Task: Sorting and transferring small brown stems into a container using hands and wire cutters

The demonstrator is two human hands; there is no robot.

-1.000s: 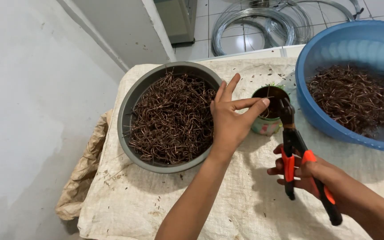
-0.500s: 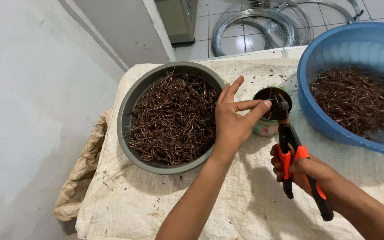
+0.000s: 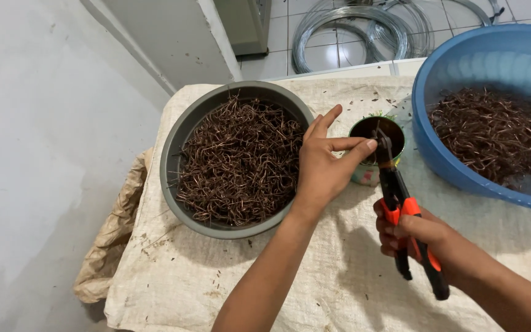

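Pliers [image 3: 410,230], orange-handled, sit clamped in my right hand [image 3: 416,237], tips over the small can [image 3: 373,147] on the worktop [image 3: 314,270]; my left hand [image 3: 324,163] pinches something tiny at the tips, beside the grey bowl [image 3: 176,154].

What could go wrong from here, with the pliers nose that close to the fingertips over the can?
1. The left hand has its fingertips right at the nose of the pliers gripped by the right hand; a pinch seems possible.
2. The small can stands unsupported between the grey bowl and blue basin; a nudge might tip it.
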